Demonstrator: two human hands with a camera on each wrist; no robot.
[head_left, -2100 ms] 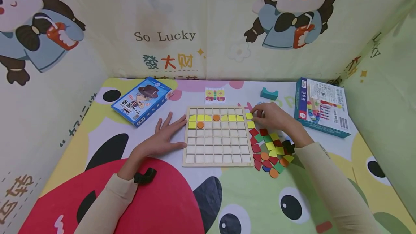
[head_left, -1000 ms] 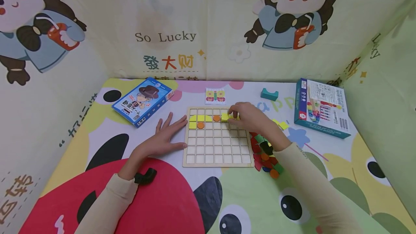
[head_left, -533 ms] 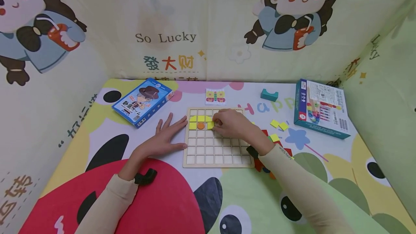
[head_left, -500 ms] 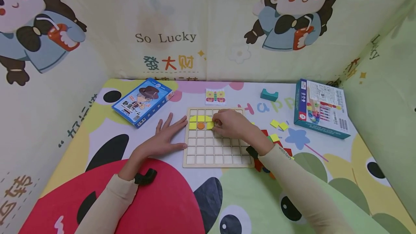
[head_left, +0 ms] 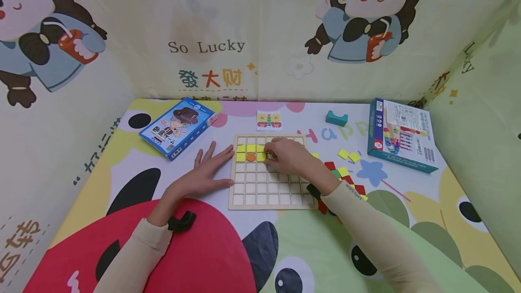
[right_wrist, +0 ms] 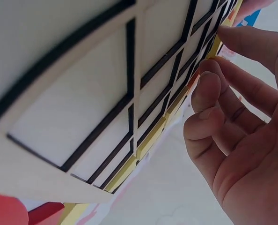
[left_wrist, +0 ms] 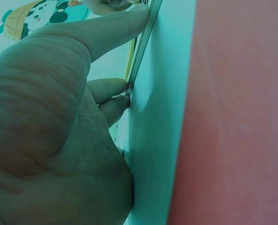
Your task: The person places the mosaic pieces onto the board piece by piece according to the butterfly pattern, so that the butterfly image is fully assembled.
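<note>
While left hand [head_left: 205, 175] lies spread, right hand [head_left: 288, 155] pinches a yellow tile [head_left: 261, 157], sleeve [head_left: 358, 220] half-hiding loose tiles [head_left: 343, 172].

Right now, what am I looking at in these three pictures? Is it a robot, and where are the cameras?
No robot here: these are a person's own two hands. The big picture comes from a camera worn on the head, looking forward and down. The other two come from cameras on the left and right wrists, so the hands look huge.

On the cartoon-patterned table lies a wooden grid board, with loose coloured tiles beside it. Behind it are a small picture card, a teal block and two boxes.

The left hand touches the board's edge with fingers spread. The right hand seems to pinch a yellow tile over the board.
</note>
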